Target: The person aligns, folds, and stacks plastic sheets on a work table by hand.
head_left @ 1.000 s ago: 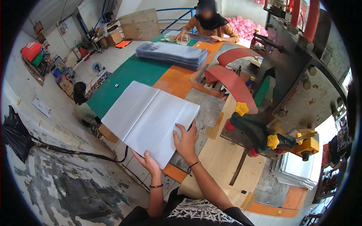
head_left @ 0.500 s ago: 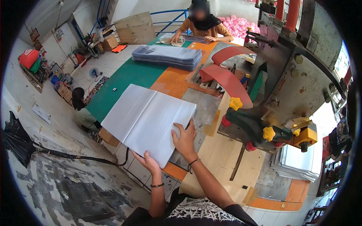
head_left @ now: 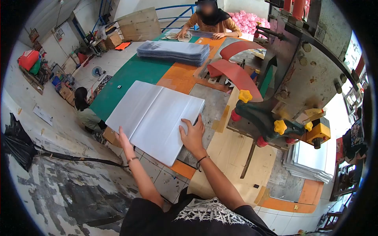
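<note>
At the near edge of the green-and-orange tabletop (head_left: 149, 70) sits a rectangular stack of translucent whitish plastic sheets (head_left: 155, 120), your left hand (head_left: 125, 142) now shifted toward its left corner, probably widening support, your right hand (head_left: 193, 137) spread over its right edge, either's clamping unclear.

A single camera on the person's head looks forward and steeply down, with the left hand (head_left: 125, 142) and right hand (head_left: 193, 135) near. Its wide, round, dark-cornered view spans the shirt (head_left: 138, 216) below, table (head_left: 153, 71) and co-worker (head_left: 214, 24) beyond.
</note>
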Available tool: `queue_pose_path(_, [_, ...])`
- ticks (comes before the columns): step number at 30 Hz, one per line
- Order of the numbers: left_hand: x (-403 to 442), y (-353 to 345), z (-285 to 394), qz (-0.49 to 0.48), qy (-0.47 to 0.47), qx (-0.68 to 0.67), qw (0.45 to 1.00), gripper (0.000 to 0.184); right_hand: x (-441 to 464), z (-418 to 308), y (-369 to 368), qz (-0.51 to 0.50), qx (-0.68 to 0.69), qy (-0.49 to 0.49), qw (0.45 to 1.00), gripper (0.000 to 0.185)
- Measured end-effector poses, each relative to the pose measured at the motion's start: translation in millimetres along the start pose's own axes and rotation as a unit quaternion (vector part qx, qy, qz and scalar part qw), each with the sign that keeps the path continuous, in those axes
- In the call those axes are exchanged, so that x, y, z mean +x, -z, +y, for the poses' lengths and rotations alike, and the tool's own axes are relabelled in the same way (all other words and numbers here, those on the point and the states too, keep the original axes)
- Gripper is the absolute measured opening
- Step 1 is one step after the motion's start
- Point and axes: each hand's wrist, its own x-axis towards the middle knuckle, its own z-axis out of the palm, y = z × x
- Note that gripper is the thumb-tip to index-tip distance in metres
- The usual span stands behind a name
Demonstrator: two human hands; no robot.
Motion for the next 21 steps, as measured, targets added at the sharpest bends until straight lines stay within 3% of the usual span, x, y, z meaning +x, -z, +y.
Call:
queue_pose_path(4, [123,36,-71,0.013,0.009,0.118,0.993,0.073,1,-1,1,0.001,0.0,0.004,1.0,0.035])
queue_pose_path(7, [63,8,-21,0.054,-0.027,0.154,0.986,0.072,1,0,0,0.006,0.001,0.007,1.0,0.035])
queue_pose_path(13, [70,10,-34,0.083,-0.068,0.179,0.978,0.059,0,3,-3,0.005,-0.007,0.019,1.0,0.035])
queue_pose_path(16, [51,5,-12,0.006,-0.035,0.097,0.995,0.071,2,0,-1,0.003,-0.006,0.017,1.0,0.035])
queue_pose_path(19, [72,23,-29,-0.013,-0.027,0.156,0.987,0.072,1,0,1,-0.012,-0.009,0.007,1.0,0.035])
queue_pose_path(21, [40,19,-5,0.002,-0.009,0.161,0.987,0.074,1,1,2,-0.019,-0.009,0.004,1.0,0.037])
